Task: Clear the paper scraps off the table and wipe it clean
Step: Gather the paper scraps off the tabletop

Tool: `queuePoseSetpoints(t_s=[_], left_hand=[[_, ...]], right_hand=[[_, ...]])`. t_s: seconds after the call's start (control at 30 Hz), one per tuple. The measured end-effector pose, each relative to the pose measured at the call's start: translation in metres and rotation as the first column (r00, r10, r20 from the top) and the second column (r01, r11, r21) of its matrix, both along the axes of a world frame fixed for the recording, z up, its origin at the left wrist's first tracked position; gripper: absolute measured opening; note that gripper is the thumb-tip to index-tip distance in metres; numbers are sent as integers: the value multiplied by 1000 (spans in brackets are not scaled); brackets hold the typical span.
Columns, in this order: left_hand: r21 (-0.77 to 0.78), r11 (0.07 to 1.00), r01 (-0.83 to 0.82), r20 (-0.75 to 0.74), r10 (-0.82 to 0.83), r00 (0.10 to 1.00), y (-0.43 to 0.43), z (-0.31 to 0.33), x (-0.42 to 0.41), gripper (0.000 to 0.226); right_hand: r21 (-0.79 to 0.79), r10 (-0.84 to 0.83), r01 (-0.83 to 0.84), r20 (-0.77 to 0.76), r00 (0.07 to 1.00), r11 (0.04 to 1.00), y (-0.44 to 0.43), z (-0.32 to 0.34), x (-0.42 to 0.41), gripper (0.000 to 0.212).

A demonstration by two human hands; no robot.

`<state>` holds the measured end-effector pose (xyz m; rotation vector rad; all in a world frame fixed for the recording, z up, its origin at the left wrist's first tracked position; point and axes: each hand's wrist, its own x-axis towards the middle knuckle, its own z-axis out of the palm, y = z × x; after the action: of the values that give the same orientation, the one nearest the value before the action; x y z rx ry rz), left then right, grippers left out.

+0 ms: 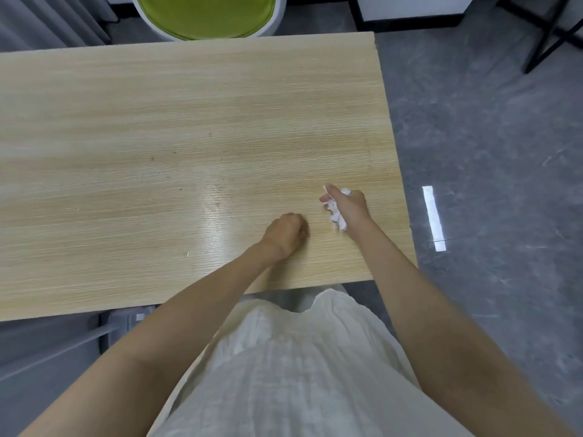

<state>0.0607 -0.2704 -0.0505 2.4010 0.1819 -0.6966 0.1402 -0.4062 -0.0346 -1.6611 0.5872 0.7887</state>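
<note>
White crumpled paper scraps bunched in right hand over pale wood table, near right edge; 1 tiny white fleck loose near front edge.

Left hand contents hidden; paper scraps half-hidden in right hand

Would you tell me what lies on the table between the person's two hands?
Only bare table shows between the left hand and the right hand gripping paper scraps, in the head view.

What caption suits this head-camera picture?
Right hand grips white paper scraps over the wooden table; left hand rests fisted nearby.
</note>
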Motion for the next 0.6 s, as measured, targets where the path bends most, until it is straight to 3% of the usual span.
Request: queuePoseSetpoints(t_s=[0.1, 0.23, 0.4, 0.47, 0.6], left_hand=[[-151, 957, -248, -20, 248, 969, 13, 4, 1, 11], [-339, 813, -474, -27, 495, 868, 28, 26, 4, 25], [-482, 750, -453, 39, 535, 844, 7, 52, 2, 23], [-492, 772, -403, 98, 509, 855, -5, 60, -5, 22], [-492, 828, -269, 261, 435, 862, -30, 70, -20, 13]], right_hand=[[72, -85, 87, -39, 996, 994, -3, 1, -4, 32], [254, -140, 182, -174, 975, 950, 2, 3, -15, 57], [459, -109, 247, -306, 946, 853, 11, 10, -38, 47], [509, -166, 330, -342, 925, 795, 13, 13, -50, 36], [543, -236, 360, -287, 928, 758, 8, 17, -66, 36]])
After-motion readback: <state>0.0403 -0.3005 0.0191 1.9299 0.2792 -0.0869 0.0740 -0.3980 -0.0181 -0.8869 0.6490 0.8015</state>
